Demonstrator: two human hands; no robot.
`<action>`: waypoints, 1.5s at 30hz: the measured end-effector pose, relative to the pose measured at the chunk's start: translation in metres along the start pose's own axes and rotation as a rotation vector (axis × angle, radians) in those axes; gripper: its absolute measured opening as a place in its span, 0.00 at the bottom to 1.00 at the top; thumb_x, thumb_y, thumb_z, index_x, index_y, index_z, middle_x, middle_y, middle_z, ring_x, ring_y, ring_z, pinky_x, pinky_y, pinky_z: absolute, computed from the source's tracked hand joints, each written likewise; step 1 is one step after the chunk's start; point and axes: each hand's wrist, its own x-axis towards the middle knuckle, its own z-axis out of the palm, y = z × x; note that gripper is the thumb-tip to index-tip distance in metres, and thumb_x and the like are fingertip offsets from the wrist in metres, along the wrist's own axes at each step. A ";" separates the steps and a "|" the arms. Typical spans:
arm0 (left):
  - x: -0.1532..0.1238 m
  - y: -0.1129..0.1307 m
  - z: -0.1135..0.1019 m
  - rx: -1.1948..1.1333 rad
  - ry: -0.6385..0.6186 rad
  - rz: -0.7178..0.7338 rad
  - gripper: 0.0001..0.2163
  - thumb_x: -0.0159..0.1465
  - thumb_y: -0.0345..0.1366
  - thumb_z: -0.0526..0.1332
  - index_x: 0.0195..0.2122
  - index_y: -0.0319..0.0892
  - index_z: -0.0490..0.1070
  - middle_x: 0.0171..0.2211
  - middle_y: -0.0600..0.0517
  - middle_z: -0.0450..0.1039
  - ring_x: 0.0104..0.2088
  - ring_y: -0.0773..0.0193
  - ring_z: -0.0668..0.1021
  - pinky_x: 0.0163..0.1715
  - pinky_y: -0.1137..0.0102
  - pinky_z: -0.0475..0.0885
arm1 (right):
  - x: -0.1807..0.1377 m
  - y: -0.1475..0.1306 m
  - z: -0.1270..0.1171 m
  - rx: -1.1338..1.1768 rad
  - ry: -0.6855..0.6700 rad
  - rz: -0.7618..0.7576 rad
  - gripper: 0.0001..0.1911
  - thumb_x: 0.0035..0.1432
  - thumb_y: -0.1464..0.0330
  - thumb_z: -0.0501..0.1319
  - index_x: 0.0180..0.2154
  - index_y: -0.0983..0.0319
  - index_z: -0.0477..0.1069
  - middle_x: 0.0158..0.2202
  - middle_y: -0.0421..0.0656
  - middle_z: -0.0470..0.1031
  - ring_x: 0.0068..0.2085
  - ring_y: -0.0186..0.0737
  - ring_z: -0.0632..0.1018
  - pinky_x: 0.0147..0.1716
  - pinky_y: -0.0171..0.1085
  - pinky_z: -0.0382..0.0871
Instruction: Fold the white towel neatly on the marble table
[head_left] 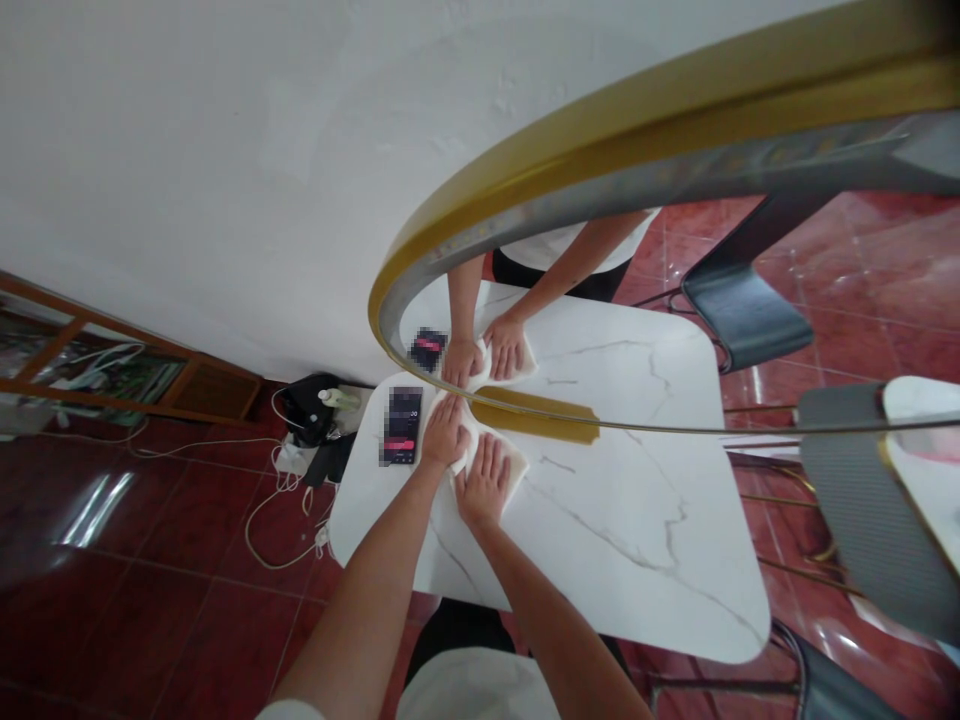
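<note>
Both my hands rest on a white cloth (514,466) spread on a white marble table (637,520). My left hand (444,433) presses the cloth's left part with fingers curled over its edge. My right hand (485,480) lies flat on the cloth with fingers spread. A dark phone (402,425) lies just left of my left hand. Across the table another person's two hands (486,355) press on a second white cloth (526,357), with a second phone (427,349) beside them.
A gold ring-shaped lamp (570,135) hangs across the view, over the table. Dark chairs (742,315) stand at the far right on the red tiled floor. Cables, a power strip and a black bag (311,405) lie on the floor left of the table.
</note>
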 end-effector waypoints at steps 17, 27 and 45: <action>-0.061 0.041 -0.005 0.083 0.024 -0.062 0.33 0.60 0.31 0.51 0.66 0.35 0.40 0.66 0.43 0.46 0.65 0.56 0.52 0.62 0.57 0.54 | -0.026 0.065 -0.033 0.016 0.035 -0.235 0.38 0.59 0.57 0.51 0.66 0.63 0.42 0.67 0.45 0.44 0.66 0.47 0.48 0.63 0.50 0.38; -0.098 0.141 0.011 0.155 -0.217 0.186 0.33 0.60 0.31 0.52 0.66 0.45 0.43 0.67 0.50 0.44 0.66 0.57 0.50 0.63 0.55 0.48 | -0.068 0.189 -0.078 -0.033 0.008 -0.359 0.45 0.52 0.51 0.56 0.65 0.61 0.43 0.66 0.44 0.48 0.66 0.50 0.49 0.63 0.50 0.40; -0.087 0.325 0.094 0.071 -0.297 0.303 0.33 0.61 0.32 0.50 0.67 0.47 0.40 0.66 0.56 0.47 0.65 0.58 0.52 0.63 0.56 0.52 | -0.134 0.374 -0.140 -0.027 -0.001 -0.265 0.44 0.52 0.51 0.55 0.65 0.60 0.44 0.66 0.43 0.50 0.65 0.50 0.52 0.62 0.49 0.43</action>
